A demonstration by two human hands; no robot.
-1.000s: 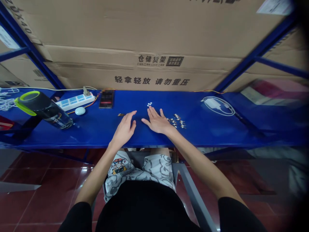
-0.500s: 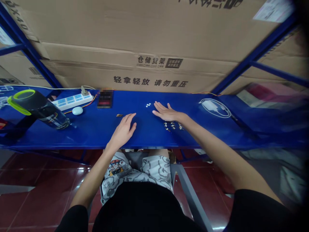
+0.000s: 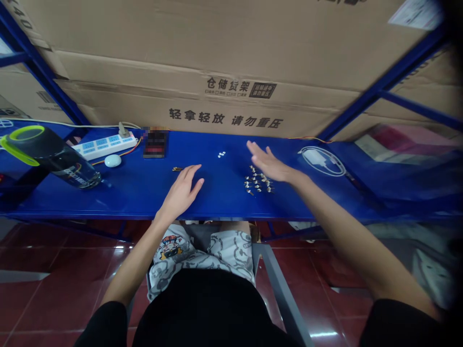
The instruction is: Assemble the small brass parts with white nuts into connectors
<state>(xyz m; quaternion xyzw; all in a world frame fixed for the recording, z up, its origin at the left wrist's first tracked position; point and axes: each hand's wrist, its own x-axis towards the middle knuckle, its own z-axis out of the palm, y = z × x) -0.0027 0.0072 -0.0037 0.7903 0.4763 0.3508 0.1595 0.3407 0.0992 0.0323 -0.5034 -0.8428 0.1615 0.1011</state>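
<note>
Over the blue tabletop, my left hand holds nothing, its fingers apart. Just beyond its fingertips lies a little bunch of thin brass-coloured pieces, too small to name. My right hand is open and empty, fingers stretched out, above the far side of a group of small parts. Those parts, with white and brass-dark portions, lie in rough rows, and the hand may hide some. Several tiny white pieces sit between the two hands, toward the back.
At left are a water bottle, a power strip, a white oval object and a dark, blurred-out item. A white charger with coiled cable lies at right. A cardboard sheet stands behind.
My right hand has moved to the right, away from the tiny white pieces, uncovering more of the parts in rows. The left hand stays nearly in place. The view has shifted slightly.
</note>
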